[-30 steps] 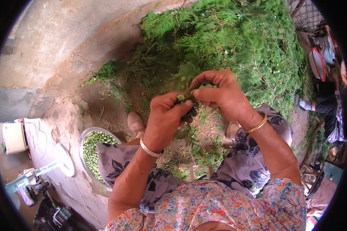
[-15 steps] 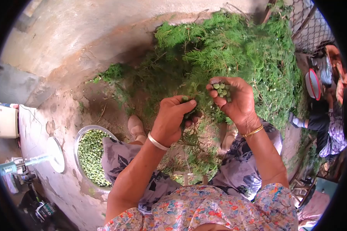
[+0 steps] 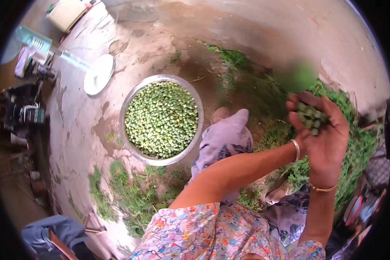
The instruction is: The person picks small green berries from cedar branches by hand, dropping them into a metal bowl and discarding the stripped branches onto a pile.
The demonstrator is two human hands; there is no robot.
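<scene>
My right hand point(image 3: 327, 138) is cupped palm up around a small heap of green cones point(image 3: 311, 117). Beside and partly behind it is my left hand point(image 3: 294, 110), its wrist with the white bangle next to the right palm; most of its fingers are hidden. A blurred green sprig point(image 3: 302, 76) shows just above the hands. To the left, a round metal basin point(image 3: 122, 130) on the ground holds many of the same green cones point(image 3: 160, 119).
Cut green branches point(image 3: 357, 156) lie on the right, with more greenery point(image 3: 136, 195) below the basin. A white fan point(image 3: 99, 74) stands at upper left. Blue-grey cloth point(image 3: 54, 234) hangs over a wooden frame at lower left. A wall runs along the top.
The view has swung left, bringing the whole basin into sight. My hands, apart half a second ago, now overlap at the right. The right hand still holds its cones.
</scene>
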